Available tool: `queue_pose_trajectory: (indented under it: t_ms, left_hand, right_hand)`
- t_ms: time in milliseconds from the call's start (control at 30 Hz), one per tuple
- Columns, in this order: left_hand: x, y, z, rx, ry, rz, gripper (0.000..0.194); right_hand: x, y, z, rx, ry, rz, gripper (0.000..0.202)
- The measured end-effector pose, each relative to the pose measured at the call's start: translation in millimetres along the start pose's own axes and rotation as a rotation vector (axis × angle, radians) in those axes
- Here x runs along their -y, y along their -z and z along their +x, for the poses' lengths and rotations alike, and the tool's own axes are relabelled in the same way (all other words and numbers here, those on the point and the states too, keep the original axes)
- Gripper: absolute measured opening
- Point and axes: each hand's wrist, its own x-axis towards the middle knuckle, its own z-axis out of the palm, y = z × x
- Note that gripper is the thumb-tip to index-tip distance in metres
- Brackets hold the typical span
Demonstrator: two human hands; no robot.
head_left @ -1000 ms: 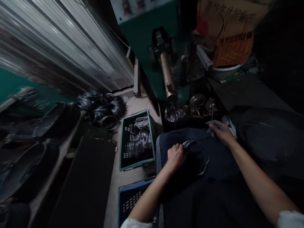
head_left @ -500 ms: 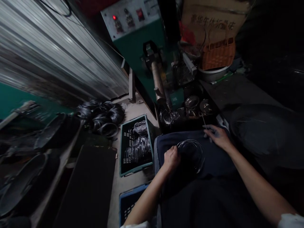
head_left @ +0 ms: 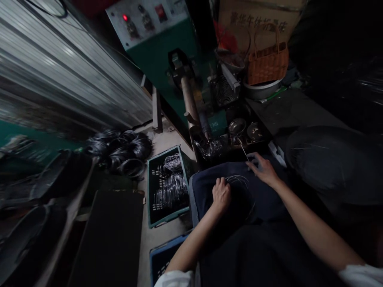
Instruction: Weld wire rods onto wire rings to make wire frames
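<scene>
Over the dark blue cloth [head_left: 206, 175] on my lap, my left hand [head_left: 221, 194] is closed on a bundle of thin wire rings [head_left: 239, 177]. The rings fan out to the right, and their lower part is faint against the dark cloth. To the right, my right hand [head_left: 263, 170] pinches a thin, pale rod [head_left: 244, 152] between thumb and fingers, the rod pointing up and away. Beyond both hands, a heap of shiny wire rings [head_left: 213, 148] lies beneath the metal arm [head_left: 190, 99] of the green machine [head_left: 152, 59].
On my left stands a green crate [head_left: 167, 218] with stacked wire rings, and a blue crate [head_left: 170, 242] nearer me. Dark wire coils [head_left: 131, 145] lie on the floor. At right is a wide dark basin [head_left: 326, 163]; behind sits a wicker basket [head_left: 267, 63].
The view has shifted slightly. My left hand has moved right with the rings, which now show more faintly. My right hand has come nearer to it, and the rod has shifted left.
</scene>
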Motion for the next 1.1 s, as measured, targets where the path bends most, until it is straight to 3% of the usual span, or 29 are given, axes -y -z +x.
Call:
queue_pose_trajectory:
  t_ms: [200, 300, 467, 567, 667, 733, 800, 900, 1000, 1100]
  left_hand:
    - [24.1, 12.5, -30.4, -0.023, 0.007, -0.182, 0.022]
    - [39.0, 16.4, -41.6, 0.022, 0.072, -0.318, 0.036]
    - [44.0, 15.9, -49.1, -0.069, 0.171, -0.624, 0.039]
    - [31.9, 5.9, -63.7, -0.104, 0.165, -0.863, 0.044]
    - [19.4, -16.5, -81.3, -0.068, 0.137, -1.047, 0.047]
    - [18.6, -29.3, -86.6, -0.063, 0.16, -1.161, 0.046]
    - [25.9, -31.0, -83.1, -0.107, 0.216, -1.295, 0.044]
    - [44.4, -8.9, -64.8, -0.209, 0.326, -1.522, 0.044]
    - [55.1, 23.7, -42.8, -0.235, 0.325, -1.731, 0.046]
    - [51.8, 41.8, -27.6, -0.202, 0.271, -1.876, 0.045]
  right_hand:
    - [2.7, 2.6, 2.0, -0.023, -0.005, 0.013, 0.027]
    - [4.1, -0.7, 3.1, -0.007, 0.018, -0.004, 0.022]
    - [13.1, -5.8, 3.7, 0.025, 0.056, -0.049, 0.019]
    - [21.5, -2.0, 1.6, 0.036, 0.074, -0.055, 0.023]
    - [30.2, 6.2, -7.4, 0.073, 0.109, -0.03, 0.034]
    - [36.6, 10.5, -19.4, 0.117, 0.149, -0.02, 0.044]
    - [44.3, 10.2, -35.3, 0.191, 0.207, -0.051, 0.049]
    - [58.5, -2.8, -59.9, 0.393, 0.319, -0.116, 0.056]
    - [72.1, -24.6, -73.8, 0.585, 0.45, -0.144, 0.067]
    - [81.2, -39.6, -71.4, 0.621, 0.499, -0.249, 0.07]
